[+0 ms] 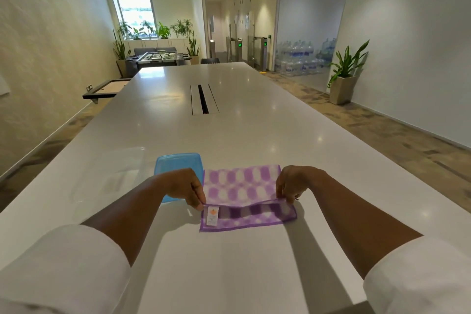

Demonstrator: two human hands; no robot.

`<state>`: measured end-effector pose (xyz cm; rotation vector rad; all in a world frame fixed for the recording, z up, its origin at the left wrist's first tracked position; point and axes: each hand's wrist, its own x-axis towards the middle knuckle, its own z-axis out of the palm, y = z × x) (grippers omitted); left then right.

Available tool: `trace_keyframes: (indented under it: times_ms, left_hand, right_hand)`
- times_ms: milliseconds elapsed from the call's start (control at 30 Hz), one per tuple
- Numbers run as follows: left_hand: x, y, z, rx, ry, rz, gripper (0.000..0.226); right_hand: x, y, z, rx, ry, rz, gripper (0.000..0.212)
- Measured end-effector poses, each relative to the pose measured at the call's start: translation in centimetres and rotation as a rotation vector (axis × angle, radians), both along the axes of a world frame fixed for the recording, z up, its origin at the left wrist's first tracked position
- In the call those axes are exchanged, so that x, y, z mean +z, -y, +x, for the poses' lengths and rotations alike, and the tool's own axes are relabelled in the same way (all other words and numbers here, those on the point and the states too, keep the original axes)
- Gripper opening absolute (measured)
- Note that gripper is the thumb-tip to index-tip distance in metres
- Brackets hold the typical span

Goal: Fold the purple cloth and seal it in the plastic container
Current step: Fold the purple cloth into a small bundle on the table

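Note:
The purple and white checked cloth (242,186) lies on the white table (229,135) in front of me, with a white label near its left front corner. My left hand (184,186) pinches the cloth's lifted edge on the left. At the right end of that same edge my right hand (293,182) pinches it too. The edge is raised a little above the layer lying flat below. A blue plastic lid (178,162) rests just left of the cloth, partly behind my left hand. A clear plastic container (114,173) stands further left, faint against the table.
A long cable slot (204,99) runs along the table's middle, far ahead. The table's left edge lies beyond the container. Potted plants, a foosball table and stacked water bottles stand in the room well beyond the table.

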<state>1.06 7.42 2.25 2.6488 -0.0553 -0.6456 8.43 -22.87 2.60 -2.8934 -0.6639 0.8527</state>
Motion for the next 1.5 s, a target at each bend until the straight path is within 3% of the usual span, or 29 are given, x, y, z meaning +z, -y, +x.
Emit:
trace_keyframes:
  times_ms: [633, 1000, 1067, 1300, 1500]
  left_hand:
    - [-4.5, 0.9, -1.9, -0.097, 0.014, 0.020, 0.018]
    - [-3.9, 1.6, -1.0, -0.055, -0.220, 0.119, 0.023]
    - [-4.4, 1.5, -1.0, -0.062, -0.204, 0.142, 0.036]
    - [-4.9, 1.5, -1.1, -0.084, -0.130, 0.133, 0.007]
    - [-4.6, 1.9, -0.9, -0.040, 0.187, 0.205, 0.011]
  right_hand:
    - [-3.4, 1.0, -0.7, 0.007, -0.172, -0.007, 0.028]
    - [-3.3, 1.2, -0.8, -0.070, -0.270, 0.021, 0.022]
    - [-3.4, 1.2, -0.8, -0.133, -0.260, 0.049, 0.019]
    - [-3.9, 1.4, -1.2, -0.208, -0.215, 0.054, 0.018]
    - [-4.0, 1.0, -1.6, -0.272, -0.349, 0.042, 0.034]
